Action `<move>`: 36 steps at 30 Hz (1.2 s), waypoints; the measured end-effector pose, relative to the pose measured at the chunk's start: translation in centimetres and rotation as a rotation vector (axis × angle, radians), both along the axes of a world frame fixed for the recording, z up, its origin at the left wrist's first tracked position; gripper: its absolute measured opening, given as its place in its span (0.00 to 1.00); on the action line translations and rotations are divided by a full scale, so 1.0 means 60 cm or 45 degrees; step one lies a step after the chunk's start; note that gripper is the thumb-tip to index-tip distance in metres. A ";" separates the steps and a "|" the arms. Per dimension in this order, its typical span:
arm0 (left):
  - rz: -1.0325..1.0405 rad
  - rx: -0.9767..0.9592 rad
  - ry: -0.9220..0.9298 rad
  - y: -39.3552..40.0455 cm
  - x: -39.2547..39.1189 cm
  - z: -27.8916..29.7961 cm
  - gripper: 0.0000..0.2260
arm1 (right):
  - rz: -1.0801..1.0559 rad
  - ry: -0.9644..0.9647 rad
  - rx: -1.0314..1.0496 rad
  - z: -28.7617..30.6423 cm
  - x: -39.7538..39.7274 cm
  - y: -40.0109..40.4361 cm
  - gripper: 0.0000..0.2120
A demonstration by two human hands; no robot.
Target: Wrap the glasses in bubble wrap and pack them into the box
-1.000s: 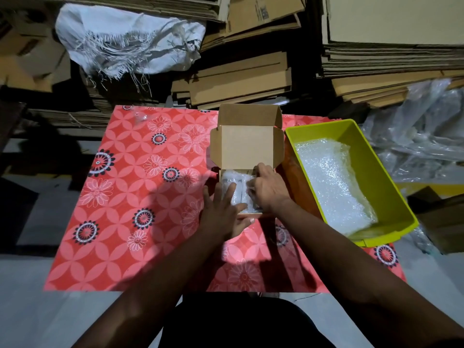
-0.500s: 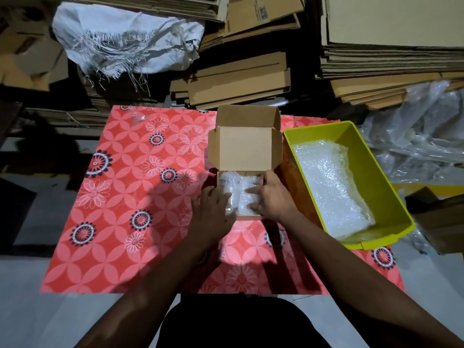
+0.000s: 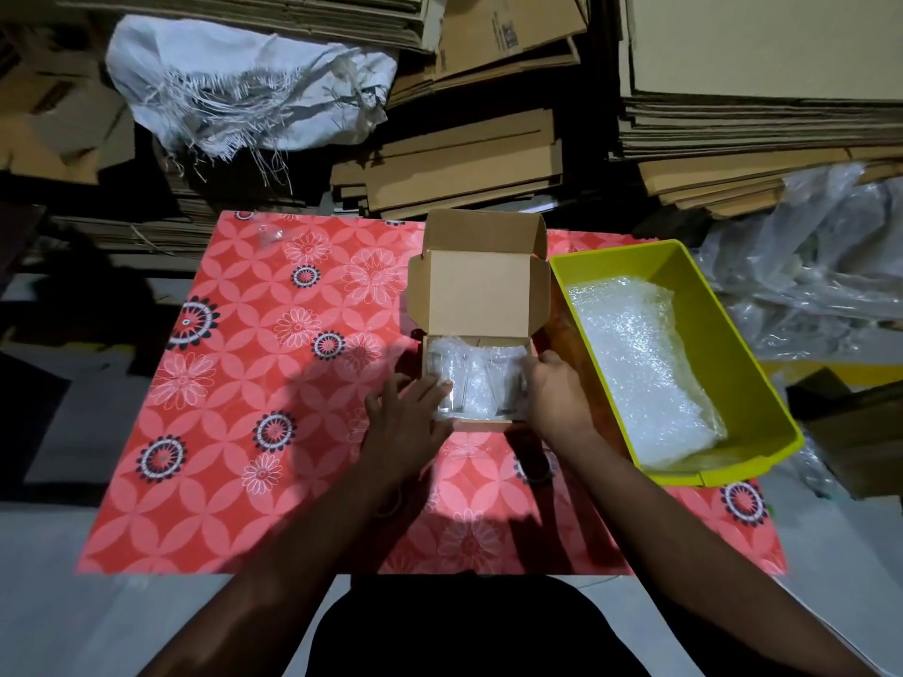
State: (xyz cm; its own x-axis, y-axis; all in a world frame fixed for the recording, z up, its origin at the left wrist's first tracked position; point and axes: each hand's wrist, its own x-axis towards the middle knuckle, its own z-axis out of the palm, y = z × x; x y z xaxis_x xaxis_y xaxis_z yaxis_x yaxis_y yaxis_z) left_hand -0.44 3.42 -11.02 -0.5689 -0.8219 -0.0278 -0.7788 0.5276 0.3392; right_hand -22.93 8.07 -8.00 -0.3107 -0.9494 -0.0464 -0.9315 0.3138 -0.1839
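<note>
Surface: red flower-patterned surface (image 3: 234, 432) carries everything.
Bin: yellow plastic bin (image 3: 703, 305) holds loose bubble wrap (image 3: 640, 373).
Box: small brown cardboard box (image 3: 481, 295), lid up, holds two bubble-wrapped glasses (image 3: 471, 378).
Left hand (image 3: 405, 422): fingers straight, touching the wrapped bundle.
Right hand (image 3: 557, 393): at box's right edge, fingers seemingly curled on wrap.

Red floral tablecloth (image 3: 273, 364) w/ white & black flowers, brown box (image 3: 481, 295), yellow-green bin (image 3: 723, 344), white sack (image 3: 244, 85).

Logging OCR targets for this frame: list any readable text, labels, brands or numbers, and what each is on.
No text can be read.
Printed label with a code square on a flattened carton at the top: too small and blurred.
Open box, yellow bin, floral tablecloth: no print visible.
</note>
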 end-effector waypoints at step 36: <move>0.085 0.165 0.051 0.046 -0.023 0.014 0.32 | -0.523 -0.164 -0.329 0.066 -0.169 0.075 0.12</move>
State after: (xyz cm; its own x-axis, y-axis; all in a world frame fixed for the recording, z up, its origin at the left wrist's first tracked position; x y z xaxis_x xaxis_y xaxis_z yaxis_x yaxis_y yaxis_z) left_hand -1.83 6.16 -10.17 -0.5159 -0.8490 -0.1145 -0.7951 0.4247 0.4330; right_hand -33.07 12.58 -4.02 -0.6685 -0.7353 0.1115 -0.7050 0.5789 -0.4096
